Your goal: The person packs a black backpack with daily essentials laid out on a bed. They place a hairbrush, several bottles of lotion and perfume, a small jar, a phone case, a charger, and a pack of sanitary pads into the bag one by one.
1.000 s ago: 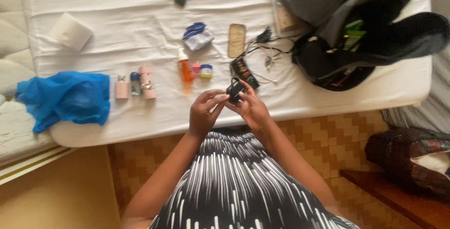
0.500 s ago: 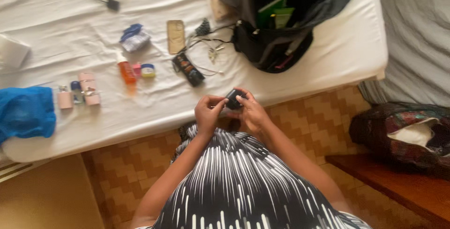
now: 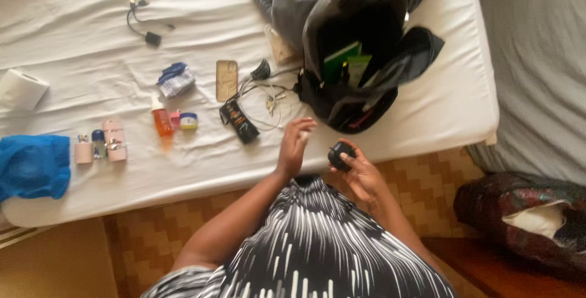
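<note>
Far to the left of our left hand (image 3: 294, 149) lie a blue cloth (image 3: 32, 165) and a paper roll (image 3: 22, 89) on the bed (image 3: 91, 72), then three small bottles (image 3: 101, 146) in a row. Nearer that hand stand an orange bottle (image 3: 162, 121) and a little jar (image 3: 188, 121), with a folded blue-and-white packet (image 3: 175, 80) beyond them. A black cable (image 3: 146, 26) lies far up the sheet. Just up and left of the left hand rest a dark flat pouch (image 3: 238, 121), a phone case (image 3: 226, 80) and tangled earphones (image 3: 268, 93).

Our left hand hangs empty over the bed's edge, fingers loosely spread and touching nothing. Just to its right, apart from it, our right hand (image 3: 359, 173) curls around a small black case (image 3: 340, 155), held off the bed's edge over the floor. Above the right hand sits an open black bag (image 3: 360, 60). Far right of it lies a patterned bag (image 3: 519, 212).
</note>
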